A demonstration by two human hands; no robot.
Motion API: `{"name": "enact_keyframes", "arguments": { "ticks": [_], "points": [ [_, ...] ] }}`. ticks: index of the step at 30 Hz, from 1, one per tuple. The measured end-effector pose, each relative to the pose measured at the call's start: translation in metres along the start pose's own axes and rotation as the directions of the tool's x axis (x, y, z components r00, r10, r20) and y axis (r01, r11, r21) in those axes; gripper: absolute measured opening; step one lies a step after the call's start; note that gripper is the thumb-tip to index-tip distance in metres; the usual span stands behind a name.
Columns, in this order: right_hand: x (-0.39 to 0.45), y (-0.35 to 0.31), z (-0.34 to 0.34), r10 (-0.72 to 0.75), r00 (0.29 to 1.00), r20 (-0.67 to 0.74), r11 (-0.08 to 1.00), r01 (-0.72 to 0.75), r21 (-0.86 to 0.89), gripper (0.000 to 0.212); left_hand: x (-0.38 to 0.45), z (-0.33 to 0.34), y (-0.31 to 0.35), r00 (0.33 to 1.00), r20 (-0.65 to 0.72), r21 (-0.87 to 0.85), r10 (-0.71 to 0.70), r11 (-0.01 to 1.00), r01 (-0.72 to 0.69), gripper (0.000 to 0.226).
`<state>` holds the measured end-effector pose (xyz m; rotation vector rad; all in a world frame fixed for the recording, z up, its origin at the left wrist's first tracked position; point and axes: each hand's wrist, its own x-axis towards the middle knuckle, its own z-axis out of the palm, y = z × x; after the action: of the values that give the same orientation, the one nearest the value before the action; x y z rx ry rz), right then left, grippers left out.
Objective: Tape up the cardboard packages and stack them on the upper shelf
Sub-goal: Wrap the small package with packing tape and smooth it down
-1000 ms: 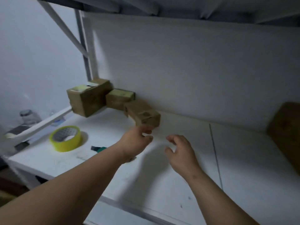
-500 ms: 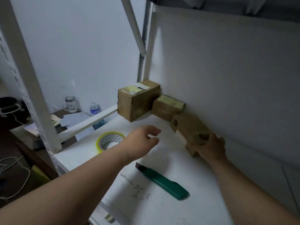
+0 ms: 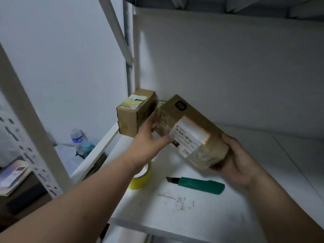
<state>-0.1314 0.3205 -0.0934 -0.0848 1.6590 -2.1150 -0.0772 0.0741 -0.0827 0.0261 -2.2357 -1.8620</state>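
Note:
A long brown cardboard package (image 3: 198, 120) with a white shipping label is lifted above the white shelf (image 3: 245, 199), tilted down to the right. My right hand (image 3: 235, 160) grips its lower right end. My left hand (image 3: 149, 141) holds its left end, thumb lying on the label side. A second, taped cardboard package (image 3: 135, 113) stands at the shelf's back left corner, just behind my left hand. A yellow tape roll (image 3: 142, 179) lies on the shelf, partly hidden under my left wrist.
A green utility knife (image 3: 199, 185) lies on the shelf below the held package. White shelf posts (image 3: 31, 123) rise at the left. Bottles (image 3: 78, 139) and papers sit on a lower surface beyond the shelf's left edge. Another shelf board is overhead.
My right hand has lifted the long package off the shelf and brought it nearer. My left hand has moved up and taken its left end. The view has moved closer.

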Motion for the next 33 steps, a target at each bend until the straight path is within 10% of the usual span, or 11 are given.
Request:
{"name": "enact_keyframes", "arguments": {
  "ticks": [3, 8, 14, 22, 27, 33],
  "points": [
    [-0.033, 0.012, 0.014, 0.085, 0.994, 0.071, 0.996, -0.084, -0.028, 0.089, -0.008, -0.019, 0.002, 0.997, 0.065, -0.033, 0.033, 0.999, -0.03, 0.1],
    [-0.08, 0.014, 0.026, 0.275, 0.96, -0.049, 0.954, -0.279, -0.113, 0.099, -0.035, -0.032, 0.012, 0.968, 0.187, -0.045, -0.168, 0.983, 0.18, 0.045],
    [-0.115, 0.016, 0.034, 0.153, 0.985, -0.079, 0.987, -0.156, -0.025, 0.056, -0.071, -0.03, 0.021, 0.78, 0.267, 0.279, -0.566, 0.82, 0.5, 0.065],
    [-0.125, 0.04, 0.02, 0.382, 0.878, -0.289, 0.919, -0.395, 0.014, 0.056, -0.112, -0.053, 0.001, 0.705, 0.581, -0.283, -0.407, 0.712, 0.643, 0.057],
    [-0.123, 0.053, 0.02, 0.422, 0.87, -0.255, 0.874, -0.465, -0.141, 0.056, -0.124, -0.037, -0.008, 0.824, 0.306, 0.002, -0.477, 0.866, 0.5, 0.017],
    [-0.114, 0.063, 0.018, 0.318, 0.882, -0.348, 0.905, -0.391, -0.165, 0.033, -0.112, -0.025, -0.019, 0.842, 0.131, 0.306, -0.523, 0.829, 0.468, 0.055]
  ]
}}
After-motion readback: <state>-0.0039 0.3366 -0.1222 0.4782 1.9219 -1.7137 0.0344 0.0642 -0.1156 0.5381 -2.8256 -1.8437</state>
